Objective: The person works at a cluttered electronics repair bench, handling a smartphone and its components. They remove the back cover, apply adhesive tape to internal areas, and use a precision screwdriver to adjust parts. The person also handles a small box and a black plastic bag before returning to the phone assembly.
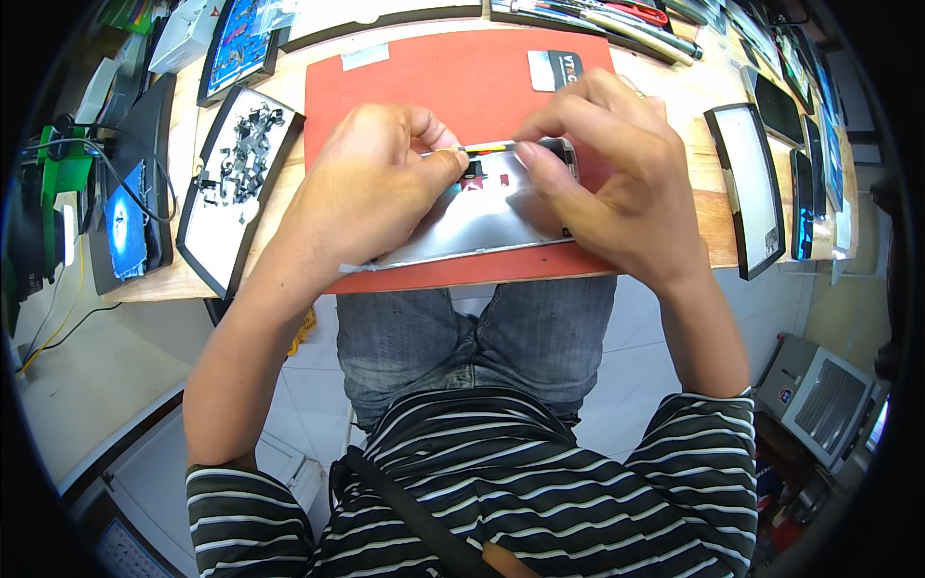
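Observation:
A flat silver metal panel (482, 217), like the back of a phone or tablet screen, lies on the red mat (414, 87) in front of me. Along its far edge runs a thin yellow strip (489, 148), with a small black part (473, 170) just below. My left hand (376, 178) is closed in a pinch at the strip's left end; what sits between its fingertips is hidden. My right hand (617, 173) curls over the panel's right side, thumb and index finger closing at the strip's right end. Whether those fingertips grip the strip is hard to see.
A white tray (224, 231) of small black parts sits left of the mat; another white tray (756, 188) is at right. Pens and tools fill a tray (617, 29) at the back. A card (551, 71) rests on the mat. Phones (777, 111) lie far right.

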Demonstrator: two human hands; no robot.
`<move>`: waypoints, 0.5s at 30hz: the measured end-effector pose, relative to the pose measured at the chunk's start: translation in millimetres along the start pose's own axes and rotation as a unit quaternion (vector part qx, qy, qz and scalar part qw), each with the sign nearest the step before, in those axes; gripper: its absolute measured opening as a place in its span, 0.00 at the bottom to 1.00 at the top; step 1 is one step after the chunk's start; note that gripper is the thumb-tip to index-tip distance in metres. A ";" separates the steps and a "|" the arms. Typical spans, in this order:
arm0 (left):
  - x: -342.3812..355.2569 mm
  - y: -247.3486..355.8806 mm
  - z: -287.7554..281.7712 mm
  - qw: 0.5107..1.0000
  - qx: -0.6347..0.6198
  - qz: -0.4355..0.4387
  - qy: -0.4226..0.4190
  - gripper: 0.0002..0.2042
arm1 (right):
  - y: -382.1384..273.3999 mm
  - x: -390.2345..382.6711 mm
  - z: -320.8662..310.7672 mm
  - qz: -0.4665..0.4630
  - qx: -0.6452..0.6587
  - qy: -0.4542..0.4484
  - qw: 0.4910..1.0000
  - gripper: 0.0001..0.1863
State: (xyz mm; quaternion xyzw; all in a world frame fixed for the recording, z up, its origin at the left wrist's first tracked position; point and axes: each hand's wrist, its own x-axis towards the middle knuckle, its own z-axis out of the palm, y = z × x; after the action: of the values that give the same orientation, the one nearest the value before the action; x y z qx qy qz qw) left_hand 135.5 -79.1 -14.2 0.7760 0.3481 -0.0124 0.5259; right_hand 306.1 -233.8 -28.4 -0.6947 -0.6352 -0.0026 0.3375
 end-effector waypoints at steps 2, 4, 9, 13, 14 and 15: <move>4.9 -1.3 -2.9 0.997 -0.071 -0.017 -0.034 0.09 | -3.1 -6.9 -6.5 0.041 0.029 -0.030 0.998 0.05; 7.6 -2.8 -1.9 0.994 -0.096 -0.014 -0.040 0.08 | -6.3 -13.9 -12.2 0.089 0.054 -0.059 0.993 0.06; 7.9 -4.8 -3.7 0.994 -0.096 -0.022 -0.053 0.07 | -15.5 -18.2 -12.2 0.059 -0.005 -0.094 0.994 0.07; 7.1 -4.4 -3.4 0.995 -0.094 -0.006 -0.045 0.08 | -20.4 -11.0 -2.4 0.038 -0.025 -0.105 0.993 0.06; 7.5 -3.7 -4.0 0.995 -0.089 -0.017 -0.048 0.08 | -21.4 -9.4 -0.8 0.035 -0.032 -0.109 0.993 0.06; 7.0 -2.8 -5.0 0.994 -0.098 -0.012 -0.056 0.08 | -22.7 -8.5 -0.1 0.035 -0.036 -0.111 0.993 0.06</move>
State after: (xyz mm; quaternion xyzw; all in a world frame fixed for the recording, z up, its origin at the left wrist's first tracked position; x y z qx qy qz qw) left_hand 137.5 -70.7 -16.9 0.7145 0.3273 -0.0278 0.6178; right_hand 284.5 -242.2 -21.4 -0.7242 -0.6434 0.0641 0.2397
